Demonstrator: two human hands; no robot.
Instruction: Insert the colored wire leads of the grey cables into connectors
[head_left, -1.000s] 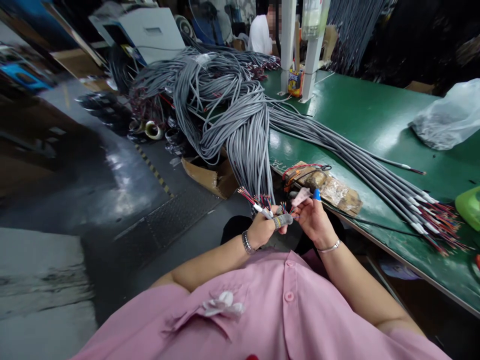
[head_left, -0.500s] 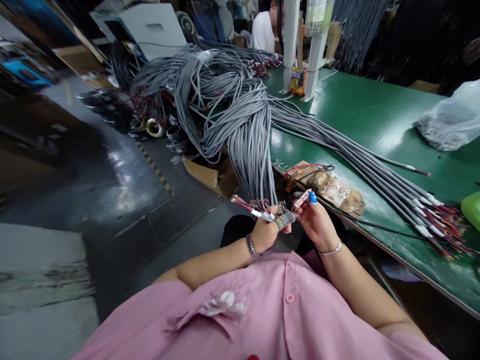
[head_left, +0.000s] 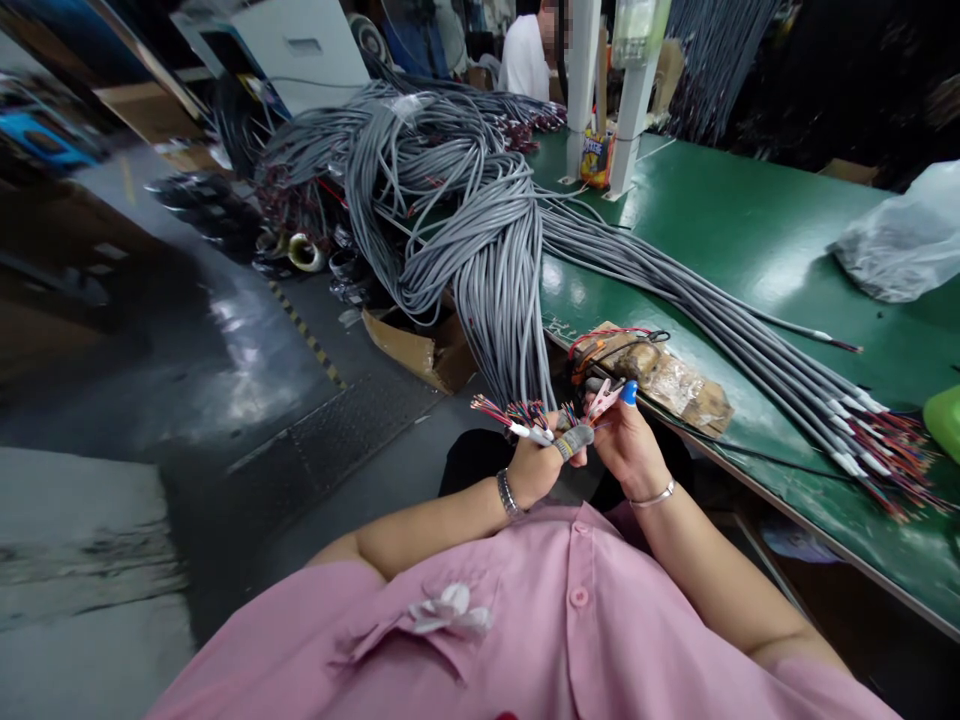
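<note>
My left hand (head_left: pixel 534 472) is closed around the white-sleeved end of a grey cable (head_left: pixel 534 434), whose thin coloured wires (head_left: pixel 491 405) fan out to the left. A grey cover with a yellow band sits on a finger of this hand. Close beside it, my right hand (head_left: pixel 634 455) is closed in a pinch on a small pale clip-like piece with red marks (head_left: pixel 603 402). A blue cover (head_left: pixel 628 392) is on one of its fingertips. More stripped wire ends (head_left: pixel 531 412) show just behind my left hand. My fingers partly hide where the wires and the piece meet.
A large heap of grey cables (head_left: pixel 480 230) hangs over the edge of the green table (head_left: pixel 750 220). Bundled cable ends (head_left: pixel 862 440) lie at right. A taped wooden block (head_left: pixel 667 380) sits at the near edge. A cardboard box (head_left: pixel 416 350) is below. Another person (head_left: pixel 523 60) is behind.
The cable end and my left hand have shifted slightly right. The pale piece in my right hand has tilted a little and shows wider. The right hand stays close by.
</note>
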